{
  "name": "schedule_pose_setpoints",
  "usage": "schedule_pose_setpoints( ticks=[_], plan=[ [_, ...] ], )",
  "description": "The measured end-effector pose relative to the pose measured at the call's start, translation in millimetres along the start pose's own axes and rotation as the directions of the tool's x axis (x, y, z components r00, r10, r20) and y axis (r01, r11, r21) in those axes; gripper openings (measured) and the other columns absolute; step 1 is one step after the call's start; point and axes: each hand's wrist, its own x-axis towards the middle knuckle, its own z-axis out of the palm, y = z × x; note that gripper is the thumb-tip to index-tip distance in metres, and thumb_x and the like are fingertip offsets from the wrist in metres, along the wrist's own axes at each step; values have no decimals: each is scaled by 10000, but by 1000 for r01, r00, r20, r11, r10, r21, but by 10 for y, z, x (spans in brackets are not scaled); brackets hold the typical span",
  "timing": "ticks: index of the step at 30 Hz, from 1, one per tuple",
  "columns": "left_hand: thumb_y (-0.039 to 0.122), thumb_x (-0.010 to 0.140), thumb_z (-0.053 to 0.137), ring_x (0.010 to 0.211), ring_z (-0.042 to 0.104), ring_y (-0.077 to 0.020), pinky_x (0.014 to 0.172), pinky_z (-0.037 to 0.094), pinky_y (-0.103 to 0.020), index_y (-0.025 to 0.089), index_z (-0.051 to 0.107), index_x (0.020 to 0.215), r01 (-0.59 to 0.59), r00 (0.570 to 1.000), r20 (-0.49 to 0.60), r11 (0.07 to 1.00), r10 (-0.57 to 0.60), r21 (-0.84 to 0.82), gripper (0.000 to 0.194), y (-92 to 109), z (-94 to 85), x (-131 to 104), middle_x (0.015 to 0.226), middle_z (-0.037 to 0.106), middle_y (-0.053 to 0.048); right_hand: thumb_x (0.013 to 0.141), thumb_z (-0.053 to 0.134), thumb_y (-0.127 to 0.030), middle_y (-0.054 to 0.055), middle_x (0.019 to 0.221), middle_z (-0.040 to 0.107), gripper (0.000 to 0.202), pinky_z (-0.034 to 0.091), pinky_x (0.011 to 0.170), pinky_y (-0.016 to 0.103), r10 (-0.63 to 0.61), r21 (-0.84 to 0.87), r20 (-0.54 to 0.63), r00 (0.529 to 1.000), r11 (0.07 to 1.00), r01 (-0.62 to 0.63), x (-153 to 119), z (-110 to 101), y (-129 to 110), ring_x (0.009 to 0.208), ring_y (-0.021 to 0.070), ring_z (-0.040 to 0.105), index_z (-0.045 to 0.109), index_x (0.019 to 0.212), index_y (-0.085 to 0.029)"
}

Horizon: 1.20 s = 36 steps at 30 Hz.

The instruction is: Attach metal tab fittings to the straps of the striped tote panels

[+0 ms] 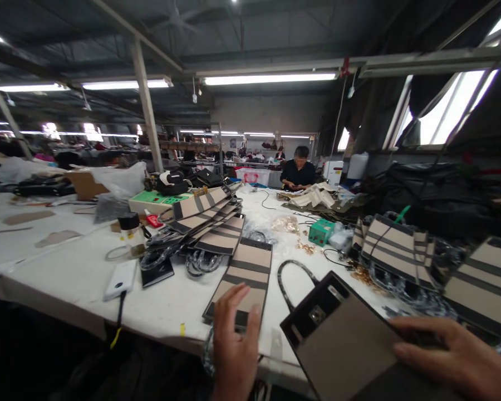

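My right hand grips the right edge of a beige bag panel with a black top band, a small metal fitting and a looped dark handle. The panel is tilted over the table's front edge. My left hand is raised, fingers apart and holding nothing, in front of a striped beige and dark panel lying on the table. Behind it is a stack of similar striped panels with plastic-wrapped handles.
On the white table are a white device, a jar, a green box and gold-coloured metal pieces. More striped panels stand at the right. A person sits at the far end.
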Motion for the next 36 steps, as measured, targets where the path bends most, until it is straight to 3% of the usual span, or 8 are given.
schedule_pose_setpoints(
  ticks=[7, 13, 16, 19, 23, 29, 32, 36],
  plan=[
    [437, 897, 526, 1286, 559, -334, 1140, 416, -534, 226, 719, 1109, 229, 962, 75, 926, -263, 299, 356, -1438, -422, -340, 1292, 670, -123, 642, 847, -452, 95, 830, 780, 503, 590, 539, 341, 83, 536, 262, 961, 816, -217, 995, 545, -1415, 627, 275, 732, 735, 1071, -216],
    [400, 843, 632, 1300, 581, -370, 1134, 449, -532, 205, 693, 1258, 100, 952, 217, 889, -216, 447, 463, -1811, -373, -488, 1378, 649, -151, 840, 732, -390, 12, 681, 680, 274, 488, 477, 229, -103, 828, 80, 991, 560, -9, 2530, 1585, -2916, 515, 130, 613, 632, 927, -151],
    [408, 848, 640, 1308, 576, -374, 1114, 466, -530, 185, 645, 1334, 69, 941, 254, 858, -226, 509, 534, -1868, -348, -462, 1423, 614, -168, 865, 715, -432, 21, 791, 694, 304, 453, 459, 204, -67, 774, -46, 997, 629, 78, 2899, 2062, -3182, 529, 103, 612, 612, 948, -158],
    [430, 873, 605, 1296, 581, -373, 1099, 463, -531, 135, 610, 1364, 68, 932, 262, 831, -251, 552, 573, -1834, -357, -380, 1425, 602, -203, 833, 719, -393, 26, 821, 714, 253, 421, 429, 197, -143, 697, 20, 989, 712, 89, 2668, 2463, -2847, 478, 81, 570, 662, 911, -160],
    [444, 878, 579, 1225, 611, -361, 1048, 465, -526, 122, 587, 1373, 138, 892, 268, 786, -363, 602, 590, -1612, -362, -172, 1297, 675, -199, 738, 713, -308, 29, 666, 691, 169, 368, 358, 220, -135, 622, 212, 968, 783, -27, 1935, 2794, -1787, 382, 94, 494, 675, 747, -144],
    [349, 803, 606, 1156, 622, -325, 1003, 471, -460, 87, 513, 1418, 350, 798, 271, 779, -539, 521, 675, -1400, -225, 152, 1194, 681, -158, 745, 662, -389, 44, 770, 703, 223, 355, 354, 208, 195, 526, 351, 916, 768, -365, 1195, 2742, -327, 417, 78, 480, 650, 756, -167],
    [321, 722, 690, 922, 686, -248, 816, 551, -365, 90, 488, 1438, 632, 696, 261, 743, -669, 221, 779, -1339, -71, 187, 1066, 682, -97, 760, 697, -492, 80, 866, 718, 331, 362, 359, 206, 291, 533, 381, 878, 707, -466, 996, 2613, -70, 452, 82, 505, 644, 804, -168],
    [286, 614, 836, 690, 657, -146, 531, 480, -223, 146, 589, 1344, 856, 516, 416, 437, -748, -277, 783, -1083, 66, 156, 948, 717, -49, 739, 747, -505, 61, 879, 709, 374, 324, 342, 189, 299, 588, 398, 867, 643, -491, 862, 2541, -12, 453, 79, 515, 654, 886, -174]
  ],
)
